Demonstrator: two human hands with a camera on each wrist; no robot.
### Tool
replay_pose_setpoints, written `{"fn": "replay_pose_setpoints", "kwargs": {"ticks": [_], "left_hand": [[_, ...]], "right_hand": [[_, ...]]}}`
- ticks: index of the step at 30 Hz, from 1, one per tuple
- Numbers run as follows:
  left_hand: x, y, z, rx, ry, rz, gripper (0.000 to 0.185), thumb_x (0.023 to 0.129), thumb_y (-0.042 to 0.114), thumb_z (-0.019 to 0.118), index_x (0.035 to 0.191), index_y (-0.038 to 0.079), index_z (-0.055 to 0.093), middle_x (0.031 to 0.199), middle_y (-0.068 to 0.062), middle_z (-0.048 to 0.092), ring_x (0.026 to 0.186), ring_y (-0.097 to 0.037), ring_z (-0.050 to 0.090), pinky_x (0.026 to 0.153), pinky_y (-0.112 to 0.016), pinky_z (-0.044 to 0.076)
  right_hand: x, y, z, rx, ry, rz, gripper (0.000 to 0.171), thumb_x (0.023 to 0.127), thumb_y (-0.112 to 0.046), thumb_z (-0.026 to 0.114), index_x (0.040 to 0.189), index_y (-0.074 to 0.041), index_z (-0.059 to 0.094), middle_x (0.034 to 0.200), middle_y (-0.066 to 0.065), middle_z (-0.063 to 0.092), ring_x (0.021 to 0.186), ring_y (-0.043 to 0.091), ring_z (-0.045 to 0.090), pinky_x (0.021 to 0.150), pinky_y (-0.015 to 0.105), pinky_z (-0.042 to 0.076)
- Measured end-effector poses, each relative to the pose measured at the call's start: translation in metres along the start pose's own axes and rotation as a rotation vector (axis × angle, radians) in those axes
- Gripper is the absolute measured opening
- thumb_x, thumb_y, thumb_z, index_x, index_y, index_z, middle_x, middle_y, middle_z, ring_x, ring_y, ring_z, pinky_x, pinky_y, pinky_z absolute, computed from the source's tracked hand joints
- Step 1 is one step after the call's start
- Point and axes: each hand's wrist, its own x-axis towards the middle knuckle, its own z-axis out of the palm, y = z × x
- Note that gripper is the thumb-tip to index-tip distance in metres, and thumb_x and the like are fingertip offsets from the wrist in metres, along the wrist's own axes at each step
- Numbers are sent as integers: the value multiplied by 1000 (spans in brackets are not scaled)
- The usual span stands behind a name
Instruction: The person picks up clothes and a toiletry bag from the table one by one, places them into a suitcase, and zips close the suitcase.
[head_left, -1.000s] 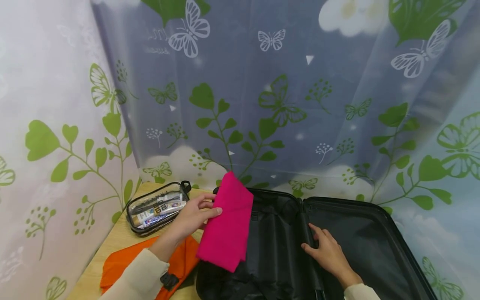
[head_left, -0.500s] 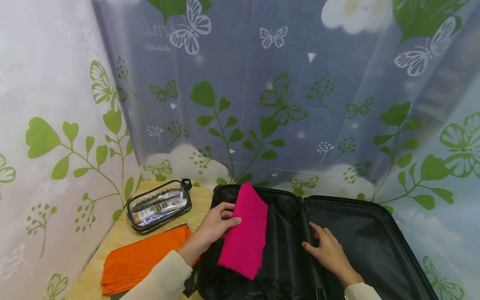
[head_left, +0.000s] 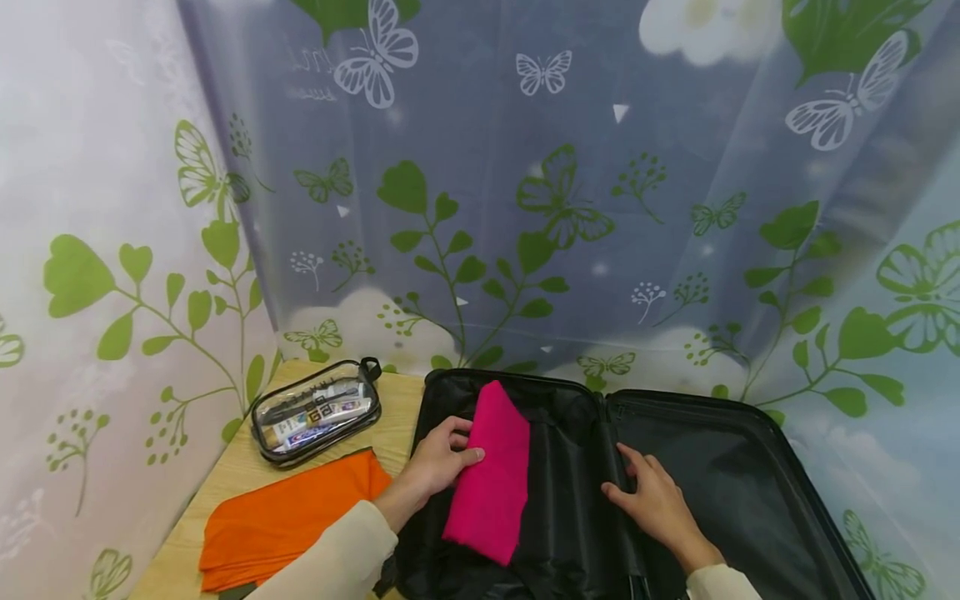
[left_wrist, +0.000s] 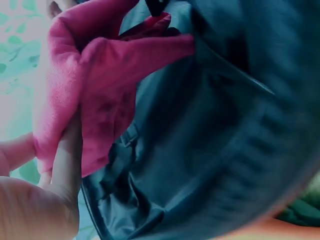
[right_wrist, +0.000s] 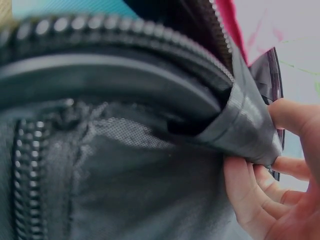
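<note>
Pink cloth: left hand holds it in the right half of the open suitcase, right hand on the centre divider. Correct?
Not quite. The pink cloth lies in the left half of the black suitcase, not the right; the head view shows it. The rest stands: the left hand holds the cloth, and the right hand rests on the centre divider.

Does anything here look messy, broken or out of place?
Nothing stands out. The pink cloth lies folded in the open black suitcase under the left hand; the orange cloth and clear toiletry pouch sit tidily on the table.
</note>
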Motion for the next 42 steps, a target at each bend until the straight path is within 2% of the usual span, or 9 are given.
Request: {"fn": "replay_pose_setpoints", "kwargs": {"ticks": [7, 16, 19, 22, 25, 28, 32, 36, 42], "left_hand": [[4, -9, -4, 234, 86, 41, 42, 100, 15, 78, 137, 4, 62, 115, -14, 77, 90, -24, 72, 84, -43, 61], [3, -11, -8, 332, 86, 59, 42, 99, 11, 78, 137, 3, 61, 115, -15, 77, 93, -27, 72, 87, -48, 60], [2, -13, -9, 495, 128, 146, 47, 98, 9, 78, 141, 3, 60, 119, -16, 76, 96, -31, 72, 87, -50, 60], [1, -13, -13, 695, 213, 242, 49, 96, 8, 79, 142, 6, 62, 121, -16, 73, 92, -33, 72, 78, -49, 61], [-1, -11, -20, 786, 257, 255, 40, 95, 7, 80, 134, 10, 69, 117, -13, 72, 83, -32, 70, 68, -46, 60], [-2, -10, -26, 787, 236, 227, 27, 97, 7, 78, 123, 13, 74, 113, -9, 72, 82, -27, 67, 69, -43, 59], [-2, -10, -33, 747, 196, 217, 21, 98, 7, 76, 118, 13, 76, 111, -10, 74, 80, -21, 62, 73, -42, 57], [-3, -10, -41, 706, 184, 247, 19, 98, 5, 75, 116, 12, 76, 110, -10, 75, 80, -18, 60, 74, -39, 55], [-7, -10, -53, 650, 189, 275, 20, 97, 4, 76, 115, 13, 77, 113, -7, 77, 93, -22, 69, 83, -43, 59]], "right_hand": [[0, 1, 1, 4, 6, -4, 79, 99, -41, 78, 161, -1, 48, 120, 18, 64, 105, 36, 67, 91, 66, 53], [0, 1, 3, 0, 5, -1, 79, 99, -41, 78, 161, -2, 48, 121, 19, 64, 107, 37, 67, 92, 68, 52], [0, 0, 3, -2, 7, 0, 80, 99, -41, 79, 161, -2, 48, 121, 19, 64, 106, 36, 67, 92, 67, 52], [0, 0, 2, 0, 8, 2, 79, 99, -41, 79, 161, -2, 48, 121, 19, 64, 107, 37, 67, 92, 67, 53], [-1, -1, 2, 3, 9, 1, 79, 99, -40, 78, 161, -1, 48, 122, 20, 64, 108, 38, 67, 92, 67, 53], [-1, -1, 2, 3, 6, 5, 79, 100, -40, 78, 162, -2, 47, 123, 21, 64, 109, 38, 67, 93, 68, 52], [-1, -2, 1, 5, 2, 10, 80, 100, -40, 79, 162, -2, 47, 123, 20, 64, 108, 38, 67, 92, 67, 52], [0, -2, 1, 5, -2, 14, 80, 100, -40, 79, 162, -2, 47, 123, 20, 64, 108, 37, 67, 92, 68, 52], [0, -1, 2, 7, -5, 16, 80, 100, -40, 78, 163, -2, 46, 125, 22, 64, 110, 39, 67, 93, 70, 50]]}}
